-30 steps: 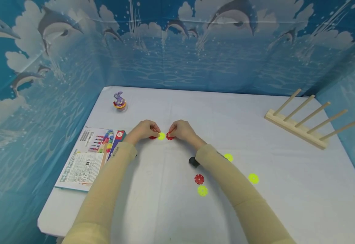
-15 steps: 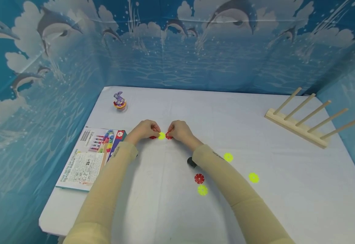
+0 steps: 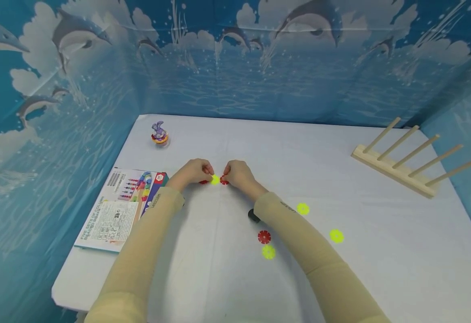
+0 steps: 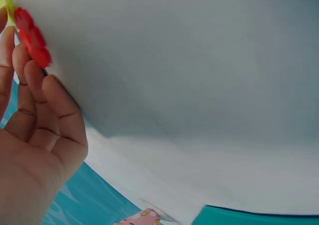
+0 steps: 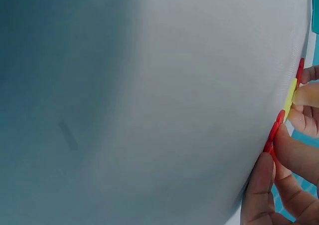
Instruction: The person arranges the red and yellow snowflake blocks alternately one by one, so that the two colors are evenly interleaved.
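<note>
Thumb and fingers of my left hand (image 3: 195, 171) pinch a yellow notched interlocking disc (image 3: 215, 180) above the white table. A red disc (image 4: 32, 38) sits against that yellow disc, by the left fingertips, and is mostly covered in the head view. My right hand (image 3: 240, 174) pinches a second red disc (image 5: 275, 130) by its edge. That disc's rim is at the yellow disc's right edge; whether their slots are engaged I cannot tell. In the right wrist view the three discs stand in a row, seen nearly edge-on.
Loose on the table lie a red disc (image 3: 264, 237) and several yellow discs (image 3: 269, 252), some near the right sleeve. A printed box (image 3: 118, 211) lies left, a purple rabbit figure (image 3: 160, 133) stands behind it. A wooden peg rack (image 3: 394, 170) stands at the right.
My right hand has moved slightly left, bringing its red disc closer to the yellow one. The left hand has stayed nearly still, and the loose discs lie where they were.
</note>
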Motion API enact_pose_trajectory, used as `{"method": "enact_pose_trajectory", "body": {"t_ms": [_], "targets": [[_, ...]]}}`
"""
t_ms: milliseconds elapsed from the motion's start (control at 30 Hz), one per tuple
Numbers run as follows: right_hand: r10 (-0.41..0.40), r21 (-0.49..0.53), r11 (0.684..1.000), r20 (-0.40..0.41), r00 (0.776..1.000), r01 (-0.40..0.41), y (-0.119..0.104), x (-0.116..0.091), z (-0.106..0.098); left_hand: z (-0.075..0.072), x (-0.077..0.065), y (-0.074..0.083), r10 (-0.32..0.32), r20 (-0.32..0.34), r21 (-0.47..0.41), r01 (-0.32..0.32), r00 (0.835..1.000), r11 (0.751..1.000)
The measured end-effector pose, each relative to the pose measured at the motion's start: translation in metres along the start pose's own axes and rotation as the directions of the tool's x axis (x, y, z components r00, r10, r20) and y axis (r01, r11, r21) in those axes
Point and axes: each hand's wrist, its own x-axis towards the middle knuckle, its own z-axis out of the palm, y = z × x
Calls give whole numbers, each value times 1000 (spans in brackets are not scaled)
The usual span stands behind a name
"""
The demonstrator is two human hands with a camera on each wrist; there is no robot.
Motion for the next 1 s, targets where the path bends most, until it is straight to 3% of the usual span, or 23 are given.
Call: {"method": "enact_pose_trajectory", "body": {"t_ms": [333,1000], "targets": [[-9,-32,999,-5,1000,8,4,-3,-4,3,-3,17,82,14,57,-83,997,995],[-2,-33,999,-22,1000,1,6,-5,-9,14,6,29,114,0,68,-114,993,991]]}}
